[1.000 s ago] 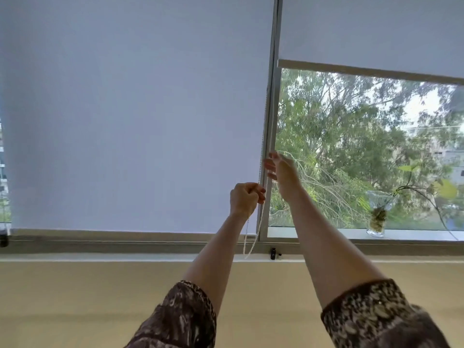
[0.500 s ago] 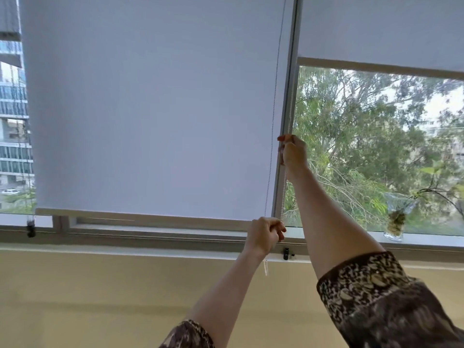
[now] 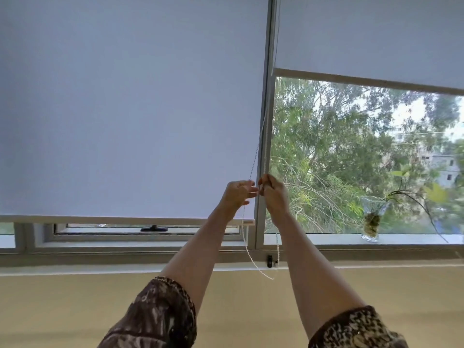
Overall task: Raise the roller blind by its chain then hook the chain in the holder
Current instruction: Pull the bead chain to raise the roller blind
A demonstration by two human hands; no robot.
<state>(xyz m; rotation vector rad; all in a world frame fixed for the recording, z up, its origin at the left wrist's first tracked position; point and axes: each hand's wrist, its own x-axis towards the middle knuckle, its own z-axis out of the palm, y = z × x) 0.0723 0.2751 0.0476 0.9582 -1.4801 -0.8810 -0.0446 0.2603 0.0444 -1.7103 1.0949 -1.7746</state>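
A pale grey roller blind (image 3: 125, 109) covers the left window; its bottom bar (image 3: 100, 219) hangs a little above the sill. A white bead chain (image 3: 247, 249) runs down beside the window post and loops below my hands. My left hand (image 3: 238, 194) pinches the left strand with fingers partly spread. My right hand (image 3: 273, 190) is closed around the right strand, close beside the left hand. A small black chain holder (image 3: 269, 261) sits on the frame below, with the chain loop hanging next to it.
A second blind (image 3: 364, 38) on the right window is raised about halfway. A glass vase with a trailing plant (image 3: 371, 222) stands on the right sill. A black window handle (image 3: 153, 228) shows under the left blind. Yellow wall lies below the sill.
My right hand has come down and my left hand has gone up, so both now meet at the chain. The blind's bottom bar stands higher than a second ago.
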